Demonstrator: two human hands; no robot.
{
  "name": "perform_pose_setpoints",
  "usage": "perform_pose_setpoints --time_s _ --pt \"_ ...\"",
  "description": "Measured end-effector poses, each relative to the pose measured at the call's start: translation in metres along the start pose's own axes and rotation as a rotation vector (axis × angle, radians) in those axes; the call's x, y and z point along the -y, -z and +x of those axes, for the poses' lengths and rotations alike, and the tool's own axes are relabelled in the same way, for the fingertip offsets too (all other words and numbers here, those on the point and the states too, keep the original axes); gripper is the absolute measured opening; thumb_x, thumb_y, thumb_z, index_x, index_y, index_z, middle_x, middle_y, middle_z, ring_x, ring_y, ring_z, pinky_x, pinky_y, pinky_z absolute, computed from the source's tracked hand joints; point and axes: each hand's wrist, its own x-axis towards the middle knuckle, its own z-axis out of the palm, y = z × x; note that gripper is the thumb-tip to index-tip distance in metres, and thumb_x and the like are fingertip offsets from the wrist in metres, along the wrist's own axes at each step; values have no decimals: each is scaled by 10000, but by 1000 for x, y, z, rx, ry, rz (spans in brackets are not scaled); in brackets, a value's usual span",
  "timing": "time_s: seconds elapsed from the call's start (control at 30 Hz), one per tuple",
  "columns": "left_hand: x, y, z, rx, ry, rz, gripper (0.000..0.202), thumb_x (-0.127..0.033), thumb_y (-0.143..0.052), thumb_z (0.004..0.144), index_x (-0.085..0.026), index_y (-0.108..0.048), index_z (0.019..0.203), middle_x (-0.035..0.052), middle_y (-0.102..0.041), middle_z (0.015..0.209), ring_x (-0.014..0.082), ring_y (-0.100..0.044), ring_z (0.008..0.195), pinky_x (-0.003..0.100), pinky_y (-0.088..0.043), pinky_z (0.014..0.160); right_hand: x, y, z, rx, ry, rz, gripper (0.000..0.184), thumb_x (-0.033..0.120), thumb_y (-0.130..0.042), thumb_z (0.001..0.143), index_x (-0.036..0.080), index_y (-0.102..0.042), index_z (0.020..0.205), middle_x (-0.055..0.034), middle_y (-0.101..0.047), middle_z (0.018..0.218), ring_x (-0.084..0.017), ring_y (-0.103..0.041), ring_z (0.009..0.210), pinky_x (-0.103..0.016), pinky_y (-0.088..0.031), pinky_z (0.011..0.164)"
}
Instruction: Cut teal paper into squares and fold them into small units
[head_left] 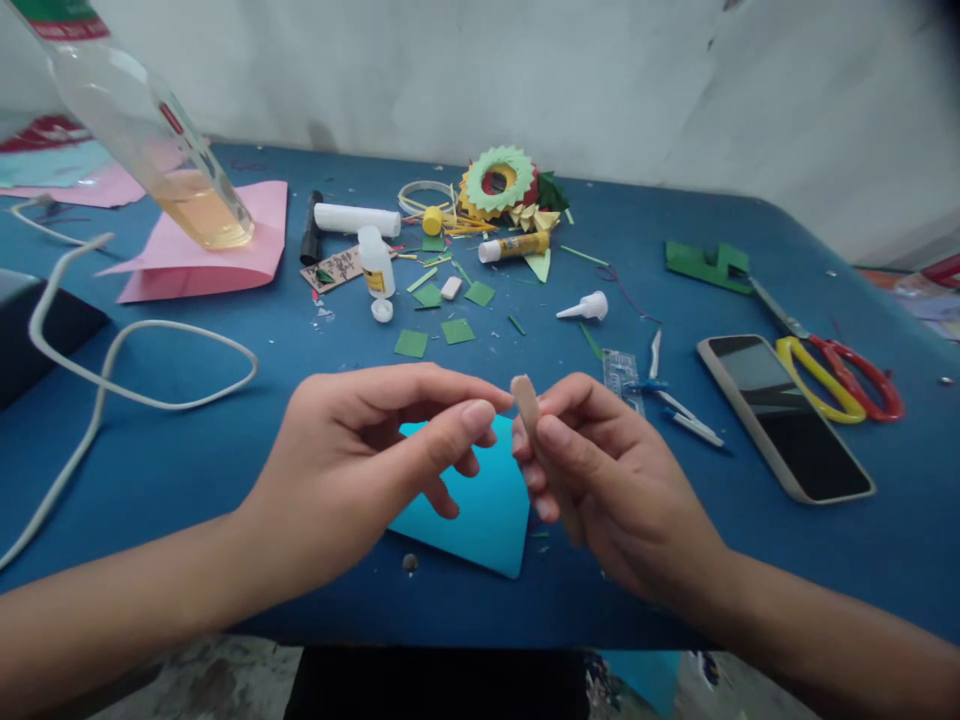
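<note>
My right hand (600, 470) is closed round a thin wooden stick (525, 395), whose rounded tip pokes up above the fingers. My left hand (375, 450) sits just to its left, thumb and forefinger brought together near the stick's tip; whether they pinch anything I cannot make out. Under both hands lies a light blue sheet of paper (480, 520) on the blue table (187, 450). Further back stand a small glue bottle (375, 262) with its cap off, a glue stick (516, 246) and a paper flower (501, 182) in green, yellow and red.
A phone (784, 415) and red-and-yellow scissors (832, 370) lie at the right. A white cable (112, 360) loops at the left. A tilted clear bottle (150, 130) rests on pink paper (202, 250). Green paper scraps (435, 320), a white nozzle (585, 308) and a compass (660, 385) are scattered mid-table.
</note>
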Motion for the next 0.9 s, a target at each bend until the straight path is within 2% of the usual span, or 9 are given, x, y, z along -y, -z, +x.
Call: perform_pose_setpoints --time_s 0.2,0.3,0.37,0.43,0.53,0.63,0.7,0.73,0.9 --pt "1 3 4 -7 12 33 15 -204 -657 730 -202 -671 727 -58 -629 613 55 -548 432 113 -484 373 2 1 2 -10 -25 26 79 262 -640 802 229 -581 762 53 -628 671 -40 -558 514 -108 -457 448" --pt "0 11 11 -41 -37 85 99 -250 -626 757 -186 -628 680 -46 -596 598 71 -558 474 132 -486 402 4 1 3 4 -68 46 89 266 -641 801 222 -579 754 59 -615 645 -29 -538 486 -89 -427 412" --pt "-2 18 17 -2 -46 168 193 -293 -564 797 -182 -598 643 -35 -581 593 88 -568 518 159 -497 446 5 1 4 23 -100 49 95 282 -635 805 220 -580 758 62 -600 620 -21 -506 445 -77 -389 367" --pt "-4 27 22 98 3 373 275 -332 -513 814 -180 -576 593 -25 -572 565 101 -562 526 177 -479 463 5 1 4 39 -134 56 105 297 -631 806 219 -580 757 66 -583 593 -14 -466 399 -70 -344 324" --pt "-3 40 27 203 95 863 319 -405 -505 783 -197 -594 558 -5 -583 538 141 -556 507 208 -397 422 6 1 3 49 -171 84 122 306 -638 795 216 -582 735 66 -570 579 -10 -424 362 -68 -293 284" --pt "1 48 29 152 133 1193 260 -428 -553 729 -254 -673 881 23 -675 738 208 -613 606 249 -402 463 7 2 2 63 -194 99 148 329 -702 728 215 -607 718 58 -565 583 -16 -421 373 -74 -278 272" --pt "2 49 28 97 96 1162 399 -432 -579 719 -271 -609 1083 30 -687 860 223 -636 692 262 -441 513 7 2 2 73 -205 82 182 337 -755 661 212 -636 719 57 -552 579 -16 -422 384 -78 -283 277" --pt "2 47 27 84 65 1083 405 -438 -578 730 -269 -600 1097 26 -686 888 213 -640 717 258 -460 534 7 2 1 77 -210 66 193 339 -767 642 207 -650 721 54 -548 585 -15 -427 393 -79 -288 283" --pt "-9 27 16 174 -53 610 166 -367 -578 783 -266 -678 869 -47 -692 789 106 -628 659 158 -483 540 4 2 0 131 -264 -35 209 381 -657 767 175 -691 759 30 -545 590 -11 -443 400 -94 -307 312"
